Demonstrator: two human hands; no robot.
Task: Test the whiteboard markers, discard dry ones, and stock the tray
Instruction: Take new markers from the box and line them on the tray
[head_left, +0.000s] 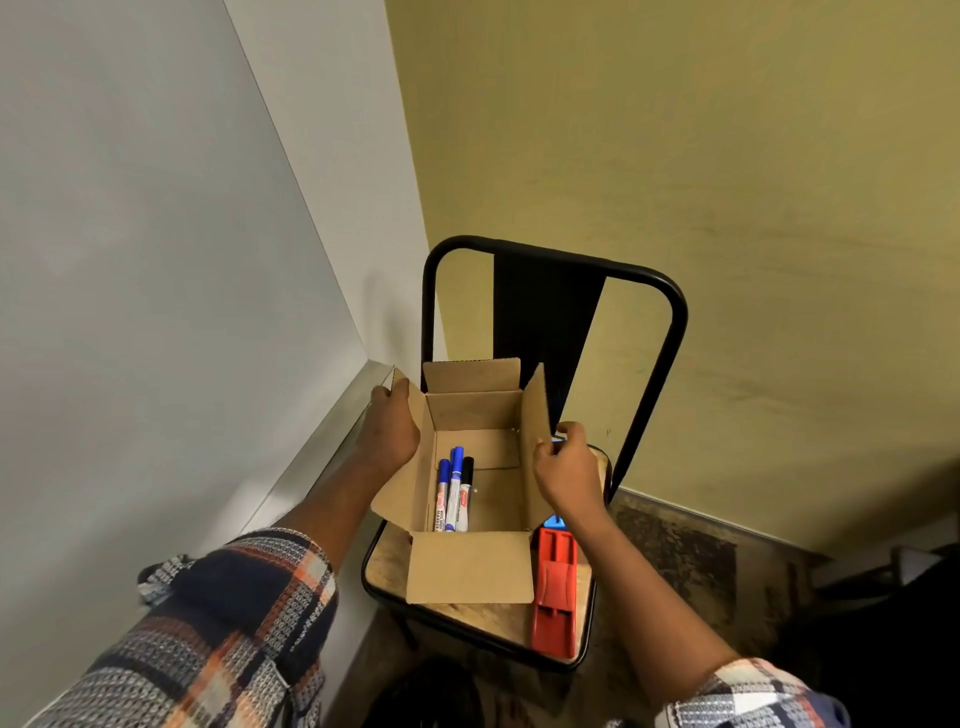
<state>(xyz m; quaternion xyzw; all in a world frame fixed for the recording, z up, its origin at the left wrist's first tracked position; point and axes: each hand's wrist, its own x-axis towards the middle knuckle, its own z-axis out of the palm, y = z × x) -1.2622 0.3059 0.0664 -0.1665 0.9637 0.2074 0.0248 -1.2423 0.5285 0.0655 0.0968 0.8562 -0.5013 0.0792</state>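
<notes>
Plain corrugated cardboard box (470, 569) sits open on the wooden seat of a black metal-tube chair (670, 332). Inside the box, toward its left wall, three markers (455, 488) lie side by side: white barrels, two blue caps, one black. Left hand (388, 431) has its fingers curled round the box's left flap, and the right hand (566, 470) grips the right flap. A flat red plastic piece (555, 592) lies just right of the box.

Box (472, 410) open on top; upright flaps (537, 415) flank the markers (454, 493).

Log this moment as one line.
stage: box open; left hand grips left flap; right hand grips right flap; cardboard box on chair; inside: two blue markers, one black marker
</notes>
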